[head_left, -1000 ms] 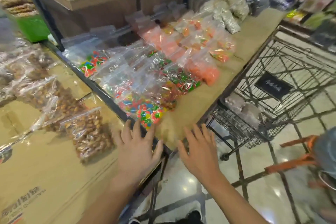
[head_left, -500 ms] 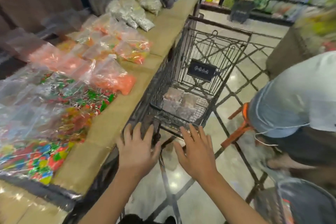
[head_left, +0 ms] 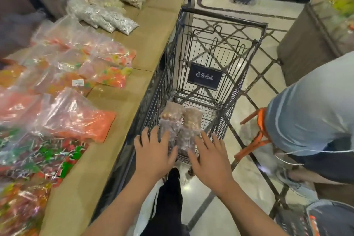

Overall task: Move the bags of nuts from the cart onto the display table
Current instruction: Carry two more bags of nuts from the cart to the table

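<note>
- Both hands have swung away from the bench edge where they hovered a second ago and now reach out over the near end of the cart (head_left: 220, 59), with the view turned to look down into its basket.
- Left hand (head_left: 153, 151) and right hand (head_left: 210, 159) are palm-down with the fingers spread apart, empty, just above the near rim; neither touches a bag yet.
- Bags of nuts (head_left: 181, 120) lie in a small pile on the basket floor, between and just beyond the two hands; they are clear bags and I cannot tell exactly how many there are.
- Alongside the cart on the left runs the bench (head_left: 153, 34), brown-topped, already carrying candy bags (head_left: 76, 119) and pale seed bags (head_left: 107, 15), with a bare strip near the cart.
- Risk, as I judge it: the bags are slick, loose plastic stacked on each other, so a grab at the top film alone could let one slide out or the lower ones drop back.
- Wire sides of the basket could snag a thin bag on the way up and tear it, spilling nuts.
- Another person (head_left: 310, 113) is bent over just right of the cart; a wide swing of the right elbow could bump them.
- Nudging the cart while leaning in may roll it away.
</note>
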Available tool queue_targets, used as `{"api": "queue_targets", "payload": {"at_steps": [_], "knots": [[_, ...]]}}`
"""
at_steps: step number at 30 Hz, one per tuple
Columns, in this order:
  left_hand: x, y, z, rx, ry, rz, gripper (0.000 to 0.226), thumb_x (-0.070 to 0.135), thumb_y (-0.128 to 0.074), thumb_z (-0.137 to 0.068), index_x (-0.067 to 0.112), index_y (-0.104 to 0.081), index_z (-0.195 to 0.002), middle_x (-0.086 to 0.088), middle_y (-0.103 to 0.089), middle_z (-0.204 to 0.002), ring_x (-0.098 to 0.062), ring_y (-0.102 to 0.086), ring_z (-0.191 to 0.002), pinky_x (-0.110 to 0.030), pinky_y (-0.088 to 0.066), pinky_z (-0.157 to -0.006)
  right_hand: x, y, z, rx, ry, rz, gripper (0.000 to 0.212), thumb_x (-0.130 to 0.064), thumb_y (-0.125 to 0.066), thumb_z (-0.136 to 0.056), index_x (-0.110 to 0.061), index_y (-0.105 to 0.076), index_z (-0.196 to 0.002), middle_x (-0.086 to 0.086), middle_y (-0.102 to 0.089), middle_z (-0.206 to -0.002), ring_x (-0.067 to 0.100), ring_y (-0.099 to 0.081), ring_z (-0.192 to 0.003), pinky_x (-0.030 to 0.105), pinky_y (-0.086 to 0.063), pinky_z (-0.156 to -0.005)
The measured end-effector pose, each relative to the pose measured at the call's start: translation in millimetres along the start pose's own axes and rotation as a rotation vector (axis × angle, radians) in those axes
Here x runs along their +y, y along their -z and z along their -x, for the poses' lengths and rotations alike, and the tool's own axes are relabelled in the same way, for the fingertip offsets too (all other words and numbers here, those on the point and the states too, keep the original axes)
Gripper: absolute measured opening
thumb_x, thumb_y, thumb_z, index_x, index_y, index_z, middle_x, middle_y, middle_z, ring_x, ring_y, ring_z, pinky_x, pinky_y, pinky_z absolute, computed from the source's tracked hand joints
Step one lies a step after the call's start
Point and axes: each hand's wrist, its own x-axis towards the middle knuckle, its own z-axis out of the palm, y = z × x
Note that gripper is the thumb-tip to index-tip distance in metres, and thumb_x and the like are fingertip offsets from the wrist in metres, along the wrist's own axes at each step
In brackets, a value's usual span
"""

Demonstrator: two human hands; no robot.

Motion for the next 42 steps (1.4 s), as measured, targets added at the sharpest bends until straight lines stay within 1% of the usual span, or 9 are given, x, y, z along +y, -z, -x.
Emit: {"api": "queue_targets", "payload": {"at_steps": [7, 13, 18, 21, 25, 30, 35, 39, 42], "knots": [[-10, -42, -151, -0.152, -0.073, -0.001, 0.061, 0.054, -0.039, -0.088, 0.015, -0.062, -0.129, -0.022, -0.058, -0.137, -0.046, -0.052, -0.124, -0.061, -0.044, -0.096, 25, -24, -137, -0.122, -0.082, 0.026, 0.07, -0.058, -0.022, -0.099, -0.019, -0.048, -0.152, 0.009, -0.04, -0.163, 0.041, -0.032, -0.151, 0.06, -0.027, -0.122], [-6, -91, -259, -0.308, -0.065, -0.048, 0.061, 0.053, -0.033, -0.098, 0.021, -0.033, -0.151, -0.014, -0.038, -0.152, -0.036, -0.032, -0.14, -0.052, -0.031, -0.111, 58, -73, -235, -0.233, -0.211, -0.021, 0.068, -0.053, -0.029, -0.099, -0.015, -0.041, -0.153, 0.013, -0.045, -0.158, 0.038, -0.042, -0.144, 0.053, -0.036, -0.118], [6, -145, -326, -0.524, 0.035, 0.119, 0.052, 0.04, -0.042, -0.102, 0.014, -0.036, -0.147, -0.02, -0.035, -0.151, -0.037, -0.034, -0.136, -0.045, -0.031, -0.11, 92, -117, -292, -0.361, -0.282, -0.084, 0.065, -0.049, -0.035, -0.104, -0.012, -0.032, -0.158, 0.016, -0.033, -0.165, 0.036, -0.032, -0.151, 0.049, -0.03, -0.123], [-1, -185, -356, -0.51, 0.09, 0.11, 0.062, 0.046, -0.041, -0.1, 0.014, -0.031, -0.152, -0.021, -0.026, -0.158, -0.041, -0.027, -0.144, -0.053, -0.026, -0.117, 110, -148, -325, -0.412, -0.423, -0.193, 0.067, -0.054, -0.034, -0.104, -0.003, -0.05, -0.145, 0.022, -0.049, -0.15, 0.037, -0.046, -0.139, 0.046, -0.041, -0.115], [-10, -226, -385, -0.495, 0.18, 0.223, 0.075, 0.042, -0.049, -0.098, 0.006, -0.016, -0.156, -0.021, -0.024, -0.154, -0.045, -0.041, -0.133, -0.052, -0.042, -0.108, 131, -191, -357, -0.432, -0.674, -0.457, 0.087, -0.073, -0.049, -0.082, -0.007, -0.046, -0.138, 0.014, -0.066, -0.124, 0.035, -0.065, -0.111, 0.048, -0.056, -0.096], [-15, -256, -407, -0.467, 0.349, 0.364, 0.076, 0.035, -0.052, -0.099, 0.014, -0.01, -0.16, -0.023, -0.033, -0.149, -0.045, -0.046, -0.13, -0.055, -0.043, -0.108, 136, -203, -377, -0.457, -0.818, -0.616, 0.038, -0.036, -0.07, -0.095, -0.012, -0.055, -0.119, 0.002, -0.058, -0.102, 0.018, -0.055, -0.098, 0.027, -0.045, -0.087], [-14, -274, -423, -0.465, 0.49, 0.404, 0.088, 0.047, -0.067, -0.088, 0.006, -0.023, -0.154, -0.024, -0.046, -0.144, -0.044, -0.045, -0.133, -0.052, -0.041, -0.11, 141, -217, -389, -0.364, -1.027, -0.794, 0.032, -0.025, -0.089, -0.075, -0.013, -0.059, -0.078, 0.008, -0.072, -0.089, 0.024, -0.071, -0.082, 0.035, -0.058, -0.067], [-17, -272, -433, -0.53, 0.655, 0.627, 0.064, 0.039, -0.091, -0.069, 0.007, -0.054, -0.11, -0.009, -0.061, -0.113, -0.026, -0.061, -0.102, -0.035, -0.053, -0.087, 148, -228, -387, -0.321, -1.099, -1.021, 0.067, -0.032, -0.095, -0.052, -0.005, -0.068, -0.106, 0.01, -0.076, -0.095, 0.027, -0.075, -0.084, 0.045, -0.065, -0.076], [-18, -271, -433, -0.586, 0.708, 0.735, 0.07, 0.029, -0.093, -0.066, 0.009, -0.053, -0.12, -0.007, -0.062, -0.119, -0.027, -0.062, -0.106, -0.043, -0.058, -0.089, 146, -232, -383, -0.331, -1.094, -1.09, 0.095, -0.028, -0.095, -0.059, -0.008, -0.045, -0.137, 0.012, -0.067, -0.121, 0.031, -0.069, -0.107, 0.049, -0.06, -0.093]]}}
